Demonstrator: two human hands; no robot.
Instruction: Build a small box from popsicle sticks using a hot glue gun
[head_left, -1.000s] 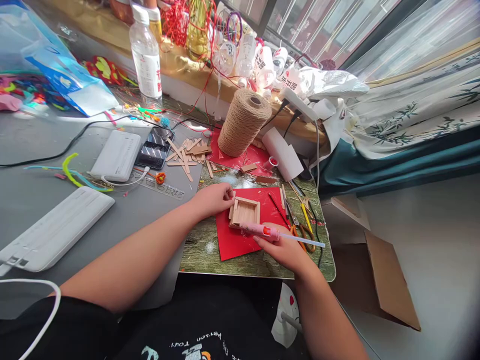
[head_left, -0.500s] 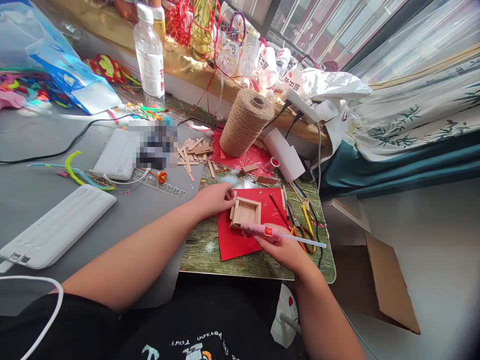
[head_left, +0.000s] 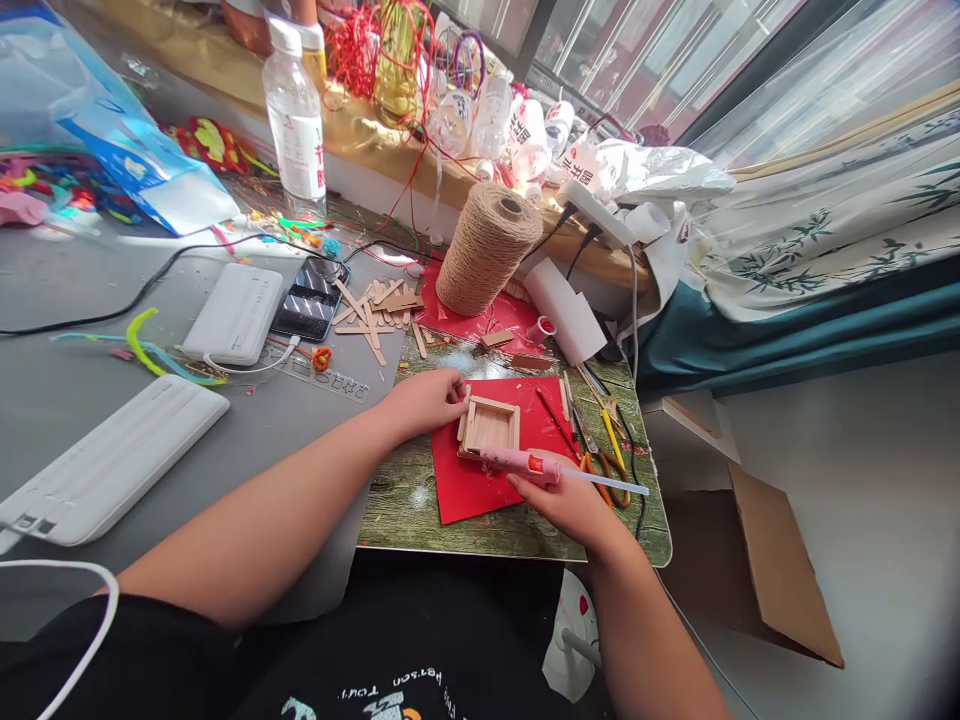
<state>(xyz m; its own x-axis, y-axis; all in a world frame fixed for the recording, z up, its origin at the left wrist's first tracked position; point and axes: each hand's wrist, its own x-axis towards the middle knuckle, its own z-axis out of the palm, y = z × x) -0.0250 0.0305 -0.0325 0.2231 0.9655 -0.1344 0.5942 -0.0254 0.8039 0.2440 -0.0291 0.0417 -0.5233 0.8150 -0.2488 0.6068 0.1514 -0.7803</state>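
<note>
A small square tray made of wooden sticks (head_left: 489,426) lies on a red paper sheet (head_left: 469,480) on a green patterned mat (head_left: 405,505). My left hand (head_left: 431,398) has its fingers pinched on the tray's left edge. My right hand (head_left: 568,497) is closed around a pink glue gun (head_left: 525,461), whose nozzle points left along the tray's near edge. A clear glue stick (head_left: 607,482) sticks out of the gun's back to the right.
Loose wooden sticks (head_left: 375,310), a twine spool (head_left: 487,248), a phone (head_left: 309,300), a white power bank (head_left: 236,313), a white keyboard-like case (head_left: 105,460) and a water bottle (head_left: 295,115) stand around. Scissors and pens (head_left: 600,440) lie right of the red sheet. The mat's edge drops off at right.
Hardly anything has moved. Both hands stay on the tray and glue gun; only the camera view shifted slightly.
</note>
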